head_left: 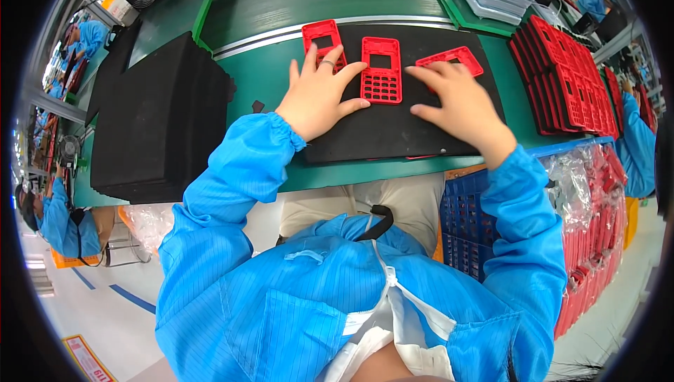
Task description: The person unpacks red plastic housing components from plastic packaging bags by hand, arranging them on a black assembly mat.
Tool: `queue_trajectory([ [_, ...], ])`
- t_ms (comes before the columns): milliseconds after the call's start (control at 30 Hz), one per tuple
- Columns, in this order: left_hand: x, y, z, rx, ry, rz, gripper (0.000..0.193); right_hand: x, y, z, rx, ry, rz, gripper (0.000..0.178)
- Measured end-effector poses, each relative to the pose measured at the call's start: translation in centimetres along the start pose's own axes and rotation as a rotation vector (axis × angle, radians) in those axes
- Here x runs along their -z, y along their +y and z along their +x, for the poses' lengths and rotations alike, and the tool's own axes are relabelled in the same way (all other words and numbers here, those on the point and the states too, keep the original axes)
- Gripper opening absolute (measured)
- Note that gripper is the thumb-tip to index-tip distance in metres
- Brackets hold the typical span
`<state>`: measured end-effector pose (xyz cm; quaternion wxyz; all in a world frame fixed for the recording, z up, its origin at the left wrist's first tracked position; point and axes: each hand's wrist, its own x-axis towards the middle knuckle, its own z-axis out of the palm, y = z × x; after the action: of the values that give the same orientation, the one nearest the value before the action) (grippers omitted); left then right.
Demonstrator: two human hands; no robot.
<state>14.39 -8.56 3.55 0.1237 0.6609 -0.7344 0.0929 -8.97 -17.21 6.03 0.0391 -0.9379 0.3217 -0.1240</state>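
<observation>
Smock (309, 298), red frame (380, 71) between hands (316, 104) (460, 104)

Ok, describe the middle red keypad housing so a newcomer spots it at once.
On the green workbench, find the black mat. Between the left hand and the right hand lies a red keypad housing with a window above its key holes. Unlike the slanted left housing and right housing, both partly covered by hands, it lies nearly straight, key grid in plain view.

A black mat (393, 129) on the green bench (258, 76) carries red casings (381, 71).
</observation>
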Motion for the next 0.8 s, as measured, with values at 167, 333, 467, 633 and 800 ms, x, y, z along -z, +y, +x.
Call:
queue_trajectory([
  [167,-1.5,-1.1,0.1,0.019,0.046,-0.199,0.041,-3.0,-1.7,2.5,0.113,0.117,0.202,0.046],
  [333,-1.7,-1.7,0.9,-0.086,0.213,-0.217,0.024,-4.4,-0.5,4.4,0.158,0.23,0.2,0.022],
  [467,-1.4,-2.2,0.8,-0.107,0.208,-0.192,0.022,-5.0,-0.5,4.7,0.192,0.288,0.221,0.025],
  [633,0.8,-1.9,-0.7,-0.172,0.004,-0.167,0.062,-0.2,-0.5,-0.8,0.125,0.149,-0.039,0.043],
  [800,6.9,1.1,-5.7,-0.107,-0.288,-0.626,0.061,10.9,9.0,-11.3,-0.605,-0.015,-0.046,0.04],
])
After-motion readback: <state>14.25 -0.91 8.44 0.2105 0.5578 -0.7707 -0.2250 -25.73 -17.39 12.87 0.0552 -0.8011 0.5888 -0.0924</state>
